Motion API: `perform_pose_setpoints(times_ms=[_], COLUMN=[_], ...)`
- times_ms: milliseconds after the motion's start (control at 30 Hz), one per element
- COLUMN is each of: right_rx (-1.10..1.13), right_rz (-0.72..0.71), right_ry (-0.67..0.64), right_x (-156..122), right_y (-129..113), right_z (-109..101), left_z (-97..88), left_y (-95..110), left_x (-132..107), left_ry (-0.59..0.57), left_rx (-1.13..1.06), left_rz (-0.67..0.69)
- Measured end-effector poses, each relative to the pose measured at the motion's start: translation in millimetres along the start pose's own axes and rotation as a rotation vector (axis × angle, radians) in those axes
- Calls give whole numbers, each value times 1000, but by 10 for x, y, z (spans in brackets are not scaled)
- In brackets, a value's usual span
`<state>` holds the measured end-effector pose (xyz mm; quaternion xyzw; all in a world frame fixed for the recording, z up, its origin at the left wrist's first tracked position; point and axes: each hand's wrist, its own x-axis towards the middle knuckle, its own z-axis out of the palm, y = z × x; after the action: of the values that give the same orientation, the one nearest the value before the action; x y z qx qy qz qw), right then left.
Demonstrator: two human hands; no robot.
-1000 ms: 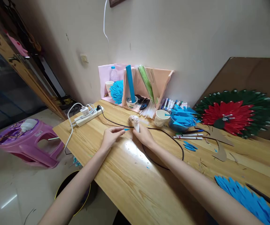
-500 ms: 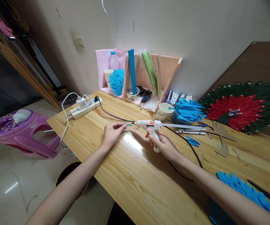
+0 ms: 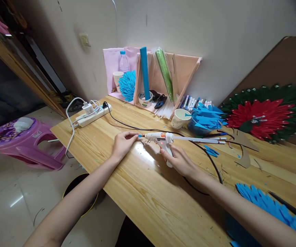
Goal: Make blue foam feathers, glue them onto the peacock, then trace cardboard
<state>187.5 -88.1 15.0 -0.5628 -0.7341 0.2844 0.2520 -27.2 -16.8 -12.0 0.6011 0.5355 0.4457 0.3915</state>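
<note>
My right hand (image 3: 179,160) grips the handle of a white glue gun (image 3: 160,138) over the wooden table (image 3: 148,195). Its nozzle points left and a glue stick juts out to the right. My left hand (image 3: 123,143) pinches a small blue paper piece (image 3: 139,136) and holds it right at the nozzle tip. The gun's black cord (image 3: 204,161) loops behind my right wrist and runs to a white power strip (image 3: 93,116).
A paper cup (image 3: 180,118), a heap of blue paper petals (image 3: 206,120) and markers lie behind the gun. A red and green paper flower (image 3: 263,116) leans at the right. More blue petals (image 3: 268,209) lie near my right arm. A pink stool (image 3: 24,144) stands on the floor at left.
My right hand turned the glue gun from upright to level, nozzle pointing left. It then edged left until the tip met the blue piece in my left hand.
</note>
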Motion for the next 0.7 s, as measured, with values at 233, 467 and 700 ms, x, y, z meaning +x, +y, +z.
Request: perform_pose_setpoints(times_ms=[233,467,700], right_rx=[1,27,26], right_rz=[-3,-2,-6], right_ry=[3,12,15], right_x=[3,7,9], right_y=[-16,-14,12], right_z=[0,2,-20], left_z=[1,-8,-4], left_y=[-3,-21,-45], left_x=[7,13,14], left_ry=[-2,-7,-19], left_rx=[-20,-19,-44], left_rz=[-5,-9,-12])
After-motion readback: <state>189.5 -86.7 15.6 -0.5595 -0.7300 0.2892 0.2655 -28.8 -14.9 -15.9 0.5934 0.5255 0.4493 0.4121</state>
